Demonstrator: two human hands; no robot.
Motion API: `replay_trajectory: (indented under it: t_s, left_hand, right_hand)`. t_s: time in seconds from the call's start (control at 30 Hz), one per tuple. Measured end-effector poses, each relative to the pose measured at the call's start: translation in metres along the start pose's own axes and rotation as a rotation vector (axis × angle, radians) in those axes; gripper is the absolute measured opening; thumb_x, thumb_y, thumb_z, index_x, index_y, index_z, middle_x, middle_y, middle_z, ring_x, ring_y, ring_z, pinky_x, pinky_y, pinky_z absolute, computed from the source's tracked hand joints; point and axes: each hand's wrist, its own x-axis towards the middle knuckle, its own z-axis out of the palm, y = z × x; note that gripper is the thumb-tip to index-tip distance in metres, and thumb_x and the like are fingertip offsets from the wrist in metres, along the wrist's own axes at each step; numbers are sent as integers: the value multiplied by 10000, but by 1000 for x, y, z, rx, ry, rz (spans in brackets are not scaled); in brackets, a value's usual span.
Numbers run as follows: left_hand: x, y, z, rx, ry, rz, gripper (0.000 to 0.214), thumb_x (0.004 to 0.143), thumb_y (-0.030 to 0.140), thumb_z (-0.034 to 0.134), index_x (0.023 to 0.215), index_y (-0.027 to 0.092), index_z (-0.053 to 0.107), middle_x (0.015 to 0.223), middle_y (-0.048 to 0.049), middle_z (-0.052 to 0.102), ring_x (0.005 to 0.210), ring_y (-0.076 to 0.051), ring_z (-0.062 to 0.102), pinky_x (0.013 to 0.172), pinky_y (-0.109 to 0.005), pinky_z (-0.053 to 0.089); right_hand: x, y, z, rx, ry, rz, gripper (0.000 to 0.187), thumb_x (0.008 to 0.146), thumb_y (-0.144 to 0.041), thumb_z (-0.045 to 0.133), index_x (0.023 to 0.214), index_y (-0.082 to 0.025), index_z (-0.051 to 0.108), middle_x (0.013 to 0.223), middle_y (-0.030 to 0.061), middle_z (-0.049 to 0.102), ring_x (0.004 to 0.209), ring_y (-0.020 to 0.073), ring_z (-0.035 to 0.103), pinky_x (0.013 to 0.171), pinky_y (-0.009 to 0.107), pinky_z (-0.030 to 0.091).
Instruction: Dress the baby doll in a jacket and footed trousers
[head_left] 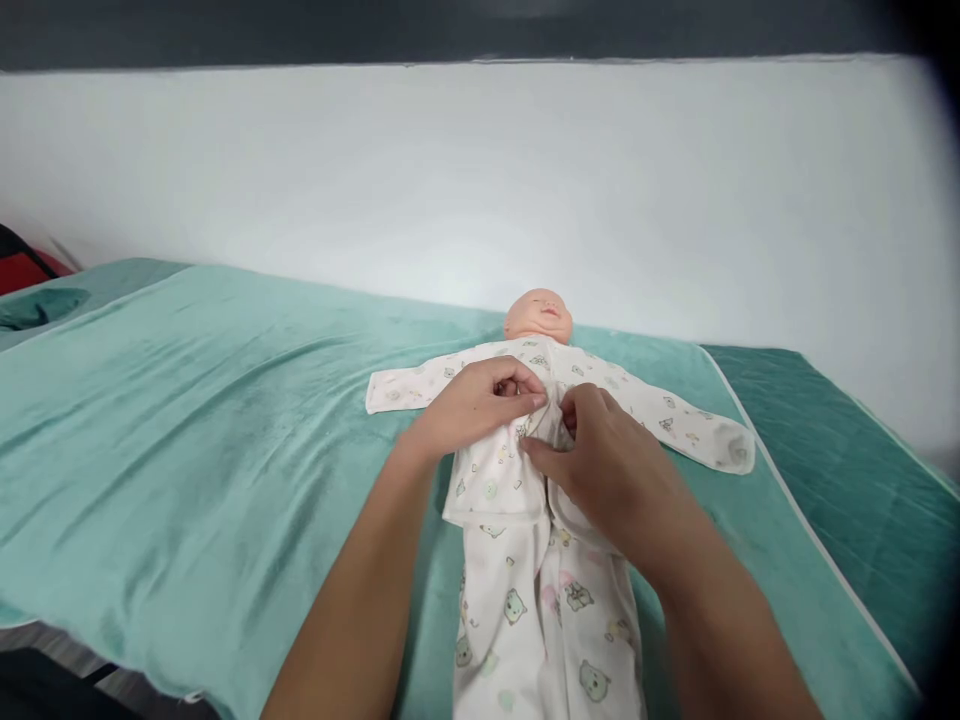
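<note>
"What fills most of your view?"

"The white wall (337, 170), then the pale green sheet (172, 450) below it, wrinkled toward its left. Past the sheet's right edge there's a darker green cover (810, 410)."

"And the doll (537, 318)?"

"It's lying face up on the sheet, right of the middle, with its head close to the far edge, by the wall."

"Dressed?"

"A patterned white shirt (491, 480), sleeves spread wide, one ending just beside the sheet's right edge. The front panels part at the hem, which overlaps the matching trousers (506, 610); those run toward the near edge and out of my sight."

"How are the hands?"

"Both at the shirt's front. The right hand (604, 455) has its fingers curled against the cloth, thumb apart from them; whether they grip any, I can't tell. The left hand (487, 395) has thumb and forefinger together, pinching the front edge at the chest."
</note>
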Motion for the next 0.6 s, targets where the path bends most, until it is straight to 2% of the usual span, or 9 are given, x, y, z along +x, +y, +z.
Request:
replay_trajectory:
  t_s: [0.17, 0.27, 0.43, 0.6]
  left_hand:
    - [-2, 0, -7, 52, -128, 28, 172, 830, 353, 656, 884, 193, 691, 851, -11, 608, 758, -129, 492, 689, -271, 406]
    - [-4, 0, -9, 93, -167, 49, 174, 800, 355, 693, 884, 204, 705, 894, -17, 616, 805, -138, 502, 726, -275, 415]
    - [-6, 0, -13, 106, -201, 68, 159, 780, 340, 703, 885, 221, 711, 943, -27, 598, 860, -155, 520, 763, -278, 435]
    - [-7, 1, -16, 110, -222, 67, 150, 818, 284, 645, 939, 230, 716, 982, -36, 606, 867, -155, 524, 763, -273, 433]
  right_hand:
    - [-4, 0, -7, -60, -86, 50, 219, 862, -386, 519, 751, -242, 397, 719, 1, 553, 570, 157, 466, 509, 283, 295]
    - [-3, 7, -15, 2, -172, 39, 269, 890, -410, 477, 697, -236, 406, 646, -19, 531, 537, 139, 442, 491, 271, 283]
    - [0, 23, -21, 232, -269, 8, 384, 914, -459, 483, 637, -219, 365, 579, -39, 460, 527, 115, 361, 462, 251, 262]
    - [5, 33, -16, 549, -293, 8, 426, 920, -548, 503, 658, -213, 475, 575, -29, 474, 529, 113, 380, 482, 256, 294]
